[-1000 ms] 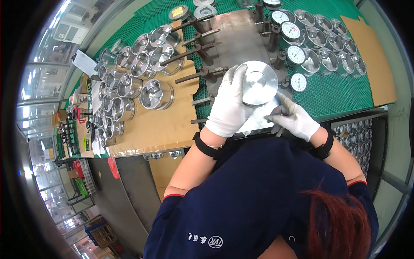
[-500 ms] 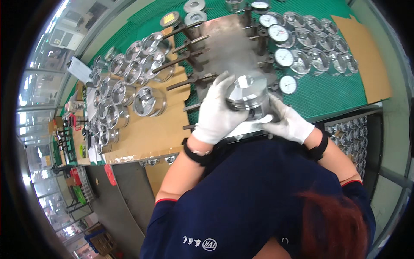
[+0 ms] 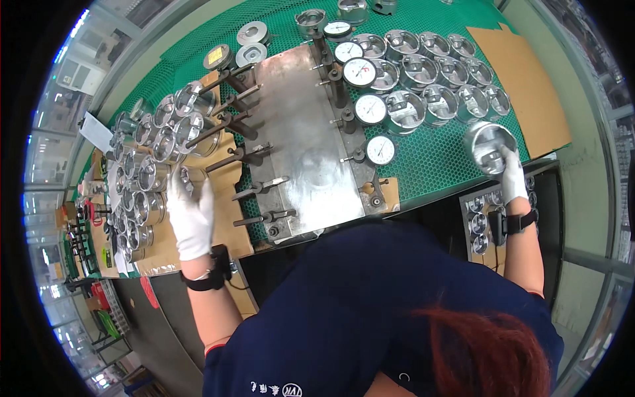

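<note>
At the right, my right hand (image 3: pixel 513 177), in a white glove, grips a shiny metal piston (image 3: pixel 486 149) by its near side. This piston is tilted, at the near end of several rows of pistons (image 3: pixel 438 104) on the green mat. Far to the left, my white-gloved left hand (image 3: pixel 190 218) has its thumb and fingers on either side of another piston (image 3: pixel 194 176) on the cardboard; the hand partly covers it. Between my hands lies a bare metal plate (image 3: pixel 311 145), lined with dark posts and rods on its left and round dial gauges (image 3: pixel 370 108) on its right.
Many more pistons (image 3: pixel 149 173) crowd the cardboard sheet (image 3: pixel 221 228) at the left. Round metal discs (image 3: pixel 252 33) lie beyond the plate. Another cardboard sheet (image 3: pixel 522 79) edges the mat (image 3: pixel 430 162) at the right. Below the bench, a tray (image 3: pixel 473 198) holds pistons.
Both hands were together over the plate, holding one piston. My right hand has carried it right to the piston rows; my left hand has moved left to a piston on the cardboard.
</note>
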The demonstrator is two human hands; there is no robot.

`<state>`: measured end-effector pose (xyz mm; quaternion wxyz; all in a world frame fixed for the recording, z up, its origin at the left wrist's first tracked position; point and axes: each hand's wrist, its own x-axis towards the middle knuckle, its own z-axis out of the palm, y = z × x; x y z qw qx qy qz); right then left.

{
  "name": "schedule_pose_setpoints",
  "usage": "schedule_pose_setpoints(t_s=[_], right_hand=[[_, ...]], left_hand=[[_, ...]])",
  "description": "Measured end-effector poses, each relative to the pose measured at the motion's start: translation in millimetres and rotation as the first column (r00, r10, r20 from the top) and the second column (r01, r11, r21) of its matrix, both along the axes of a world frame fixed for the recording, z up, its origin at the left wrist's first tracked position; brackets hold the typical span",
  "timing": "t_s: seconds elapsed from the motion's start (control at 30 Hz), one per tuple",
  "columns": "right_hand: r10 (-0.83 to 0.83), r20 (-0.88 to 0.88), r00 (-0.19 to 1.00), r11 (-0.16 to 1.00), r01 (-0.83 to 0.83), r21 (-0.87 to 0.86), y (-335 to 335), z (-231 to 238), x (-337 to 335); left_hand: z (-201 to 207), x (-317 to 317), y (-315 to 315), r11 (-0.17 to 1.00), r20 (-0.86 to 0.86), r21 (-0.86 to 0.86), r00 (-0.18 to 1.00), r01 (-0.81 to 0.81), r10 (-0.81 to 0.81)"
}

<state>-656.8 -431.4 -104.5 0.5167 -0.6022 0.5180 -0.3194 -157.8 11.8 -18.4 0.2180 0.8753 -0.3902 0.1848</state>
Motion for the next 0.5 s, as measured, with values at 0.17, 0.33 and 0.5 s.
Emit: schedule_pose_setpoints(t_s=[0.17, 0.33, 0.5], right_hand=[[-0.268, -0.215, 0.939, 0.926, 0.312, 0.21, -81, -43, -29], [-0.313, -0.397, 0.863, 0.919, 0.38, 0.101, -149, -97, -66], [-0.535, -0.352, 0.768, 0.844, 0.468, -0.262, -131, -115, -59]], left_hand=[[-16, 30, 47, 0.937, -0.148, 0.337, 0.978, -0.088, 0.145], [-39, 58, 37, 0.936, -0.054, 0.328, 0.986, -0.129, 0.155], [-46, 60, 22, 0.856, -0.094, 0.416, 0.922, -0.305, 0.375]])
